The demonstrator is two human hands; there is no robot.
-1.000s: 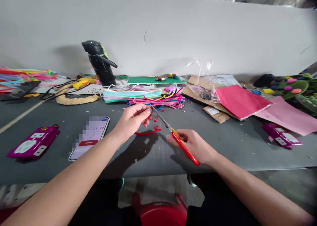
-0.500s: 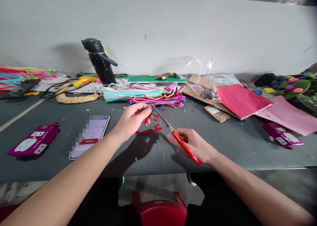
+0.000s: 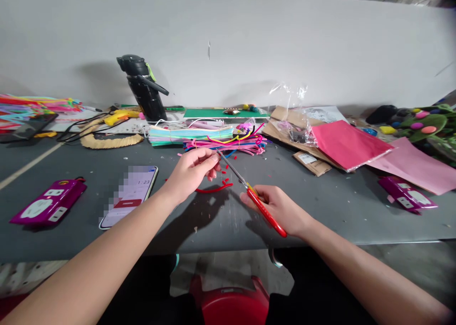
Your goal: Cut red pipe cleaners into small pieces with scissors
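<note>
My right hand (image 3: 281, 207) grips red-handled scissors (image 3: 254, 199) whose blades point up and left toward my left fingertips. My left hand (image 3: 192, 170) is pinched shut on a red pipe cleaner (image 3: 213, 189), which curves down to the grey table (image 3: 349, 211) beneath my palm. Small red cut bits (image 3: 225, 173) lie scattered just right of my left fingers. The blade tips reach my left thumb and forefinger; I cannot tell if the blades are apart.
A phone (image 3: 128, 195) lies left of my left arm, a purple power strip (image 3: 48, 202) further left, another (image 3: 406, 195) at right. Behind my hands lie a pipe cleaner pile (image 3: 228, 143), stacked sheets (image 3: 188, 134), a black bottle (image 3: 144, 88), red paper (image 3: 347, 144) and cardboard (image 3: 309, 162).
Almost nothing has moved; both hands keep their hold, and the scissors have shifted only slightly near my left fingertips.
</note>
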